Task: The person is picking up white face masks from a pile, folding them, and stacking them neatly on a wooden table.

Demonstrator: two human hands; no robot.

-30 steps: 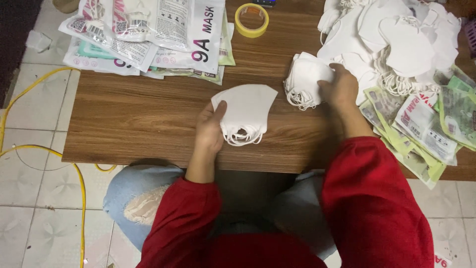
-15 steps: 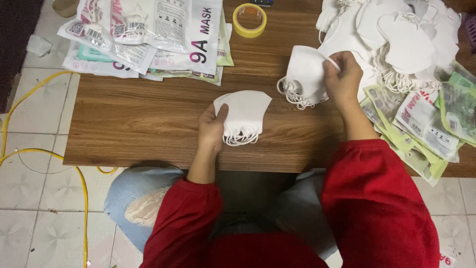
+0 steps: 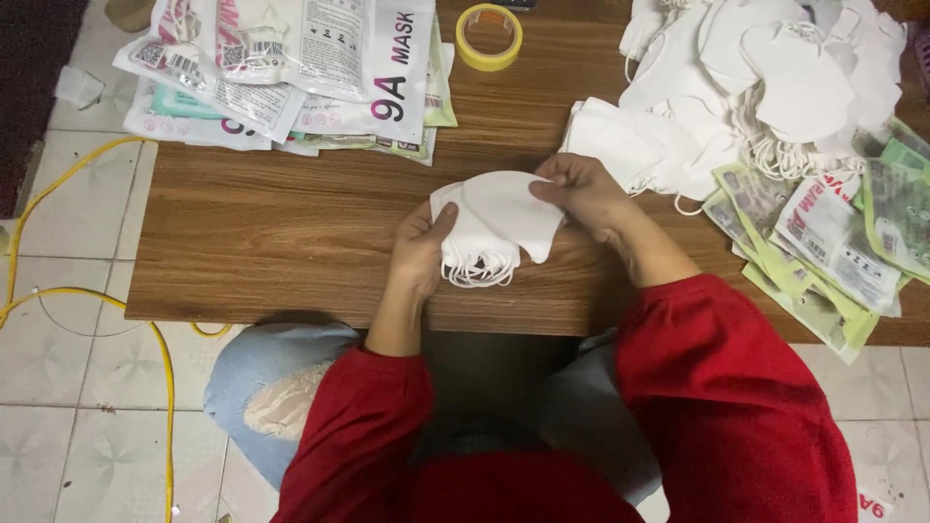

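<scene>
Head view: both hands now meet on one small stack of masks

Head view shows a change from a second ago. Then the right hand (image 3: pixel 581 189) was out at the loose pile of masks (image 3: pixel 765 87) at the table's right end, holding a mask there, while the left hand (image 3: pixel 421 242) held the stack of masks (image 3: pixel 494 228) alone. Now the right hand is back at the table's front-middle, and its fingers pinch the stack's upper right edge. The left hand grips the stack's left side, thumb on top, fingers curled under. Judged from this, one more mask joins the stack and the count in hand grows.

Materials and shapes:
- Stack of masks: white, soft, matte fabric; curved folded outline; thin elastic loops hang from its lower edge.
- Table (image 3: pixel 271 242): brown wood-grain surface, smooth, straight front edge.
- Printed pouches (image 3: pixel 291 58): glossy flat film, heaped at the table's far left.
- Tape roll (image 3: pixel 489 37): yellow ring, at the table's far edge.
- More pouches (image 3: pixel 833 242): at the table's right end.
</scene>
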